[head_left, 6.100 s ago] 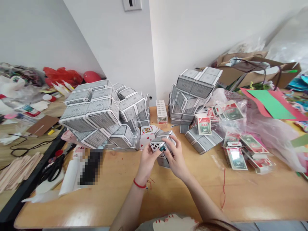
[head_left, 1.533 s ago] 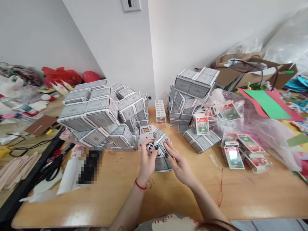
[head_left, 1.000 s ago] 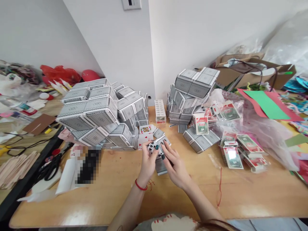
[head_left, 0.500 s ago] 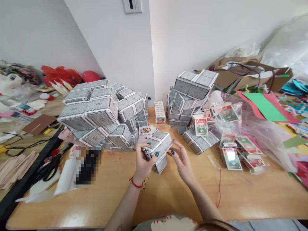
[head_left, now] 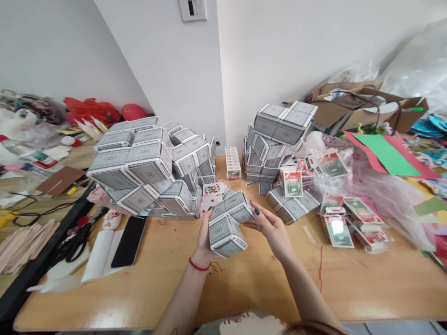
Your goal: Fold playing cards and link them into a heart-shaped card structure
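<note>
Between my hands is a block folded from grey-backed playing cards (head_left: 228, 235), made of joined box shapes. My left hand (head_left: 205, 237) grips its left side, thumb along the edge. My right hand (head_left: 274, 229) pinches its right end with thumb and fingers. Behind the block lie loose face-up playing cards (head_left: 211, 190), partly covered by it. A large stack of similar card blocks (head_left: 146, 163) stands to the left, and a smaller stack (head_left: 268, 149) stands to the back right. Another card block (head_left: 292, 204) lies right of my right hand, with a card pack (head_left: 292, 183) resting on it.
Several card packs (head_left: 337, 230) and clear plastic wrap lie on the right. A row of packs (head_left: 233, 164) stands by the wall. On the left are a phone (head_left: 129, 242), white paper (head_left: 98, 256), scissors (head_left: 75, 242) and wooden sticks (head_left: 26, 246). A red string (head_left: 321, 270) lies front right.
The card block has been turned, so its jutting box now faces me at the lower left. My right hand, apart from it before, now grips its right end.
</note>
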Demonstrator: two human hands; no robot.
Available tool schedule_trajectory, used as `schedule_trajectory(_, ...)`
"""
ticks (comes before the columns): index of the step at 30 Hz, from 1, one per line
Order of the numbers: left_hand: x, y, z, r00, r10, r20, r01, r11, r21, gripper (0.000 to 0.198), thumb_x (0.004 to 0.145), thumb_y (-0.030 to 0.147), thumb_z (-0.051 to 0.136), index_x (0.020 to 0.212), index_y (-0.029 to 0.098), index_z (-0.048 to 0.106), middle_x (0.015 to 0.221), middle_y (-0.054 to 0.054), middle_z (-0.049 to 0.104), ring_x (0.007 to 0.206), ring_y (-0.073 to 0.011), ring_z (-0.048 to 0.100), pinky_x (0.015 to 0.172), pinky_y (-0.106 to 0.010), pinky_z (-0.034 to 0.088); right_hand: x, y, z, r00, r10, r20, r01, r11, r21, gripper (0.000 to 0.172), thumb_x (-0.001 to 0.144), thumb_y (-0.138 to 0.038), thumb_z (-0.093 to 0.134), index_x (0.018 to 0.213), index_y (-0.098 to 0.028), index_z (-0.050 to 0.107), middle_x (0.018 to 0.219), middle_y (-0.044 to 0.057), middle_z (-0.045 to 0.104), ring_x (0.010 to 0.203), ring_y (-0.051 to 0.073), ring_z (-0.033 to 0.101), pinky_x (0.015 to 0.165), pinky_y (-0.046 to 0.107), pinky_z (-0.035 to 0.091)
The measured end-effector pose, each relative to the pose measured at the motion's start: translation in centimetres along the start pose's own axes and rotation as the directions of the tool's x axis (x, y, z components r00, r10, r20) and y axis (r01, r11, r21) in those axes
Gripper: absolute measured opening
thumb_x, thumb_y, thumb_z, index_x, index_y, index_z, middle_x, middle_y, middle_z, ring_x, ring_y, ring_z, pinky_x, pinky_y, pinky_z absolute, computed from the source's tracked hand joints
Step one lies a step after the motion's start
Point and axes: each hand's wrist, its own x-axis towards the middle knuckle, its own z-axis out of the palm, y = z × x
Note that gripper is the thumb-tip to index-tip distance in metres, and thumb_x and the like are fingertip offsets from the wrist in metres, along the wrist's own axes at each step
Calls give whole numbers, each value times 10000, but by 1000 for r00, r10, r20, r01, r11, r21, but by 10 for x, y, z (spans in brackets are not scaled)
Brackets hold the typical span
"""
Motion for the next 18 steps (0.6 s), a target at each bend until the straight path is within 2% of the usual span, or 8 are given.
schedule_trajectory(7,3,-2,-7,998,-65,4,66,997,-34,297,793,352,466,943,143,613,848,-11,686,742,-149,635,715,-258,495,-4,-4,6,998,-17,-57,15,999,-32,484,701,-404,619,1127,-184,549,1041,73,631,812,229,631,790,444,501)
schedule_trajectory(10,3,0,-6,999,-49,-9,49,998,-29,266,793,335,470,892,144,626,790,-7,686,687,-139,630,699,-246,488,-6,-6,9,998,-38,-43,36,999,-39,491,693,-404,626,1126,-188,538,992,78,649,826,235,624,758,427,513)
schedule_trajectory(13,1,1,-5,1000,-24,5,24,999,-32,265,794,339,471,898,150,624,807,-2,685,712,-134,628,725,-235,477,-6,-5,12,997,-59,-41,57,997,-45,490,706,-412,612,1133,-189,523,958,77,656,850,232,614,759,415,510)
schedule_trajectory(16,0,-2,-9,998,-58,39,58,998,21,301,774,356,495,946,135,605,861,-26,679,784,-168,628,761,-269,466,-5,0,15,995,-63,-83,58,996,-64,540,692,-424,620,1158,-179,498,1011,88,636,913,235,592,804,412,489)
schedule_trajectory(18,0,-6,-11,999,-23,48,20,997,78,297,745,331,543,962,133,590,884,-38,672,834,-187,620,782,-283,453,-4,5,18,991,-61,-119,52,995,-81,604,665,-419,648,1188,-177,470,1112,96,589,990,242,559,850,410,466)
